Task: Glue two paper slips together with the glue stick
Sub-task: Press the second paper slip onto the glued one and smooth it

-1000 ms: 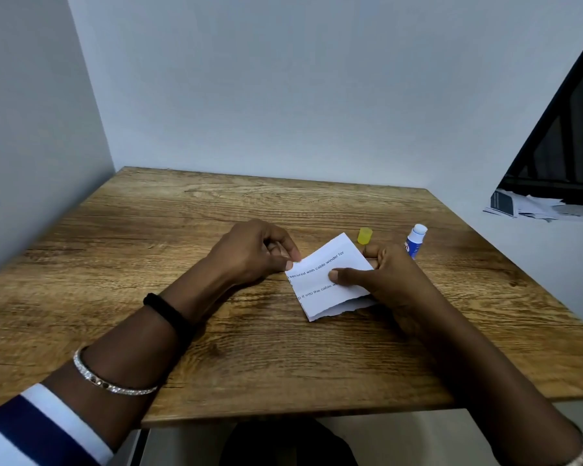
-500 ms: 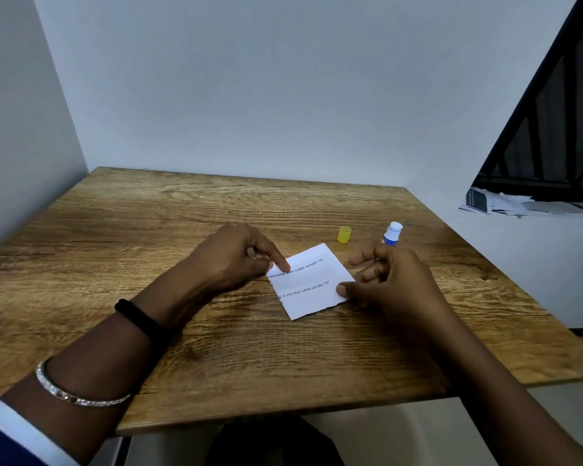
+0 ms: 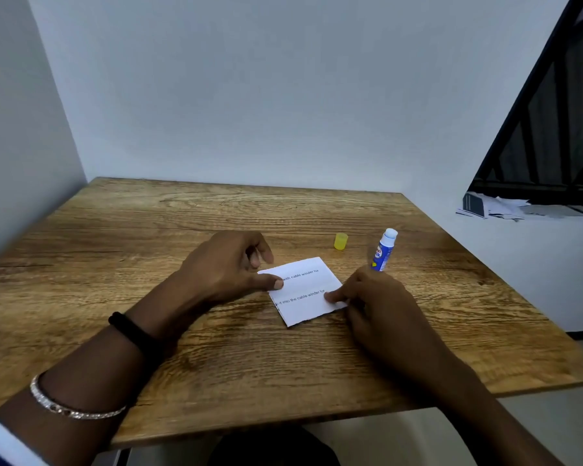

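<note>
Wooden table [image 3: 182,213]; left hand [image 3: 229,264], grip loose, presses thumb on paper slips [image 3: 305,297]; right hand [image 3: 377,297] pinches their edge.

Slips [image 3: 305,290]: white, printed text, stacked flat on bench [image 3: 132,250], frame centre, lower edge ragged. Glue stick [image 3: 383,252]: blue-white, uncapped, upright, just right. Yellow cap [image 3: 341,241] behind slips.

Glue stick [image 3: 382,253] and cap [image 3: 341,241] stand beyond the paper [image 3: 303,294]; left tabletop [image 3: 115,247] open.

Left grip [image 3: 226,264] now pins the paper slips [image 3: 303,290] by thumb, not forefinger; right grip [image 3: 374,297] has lowered onto them.
</note>
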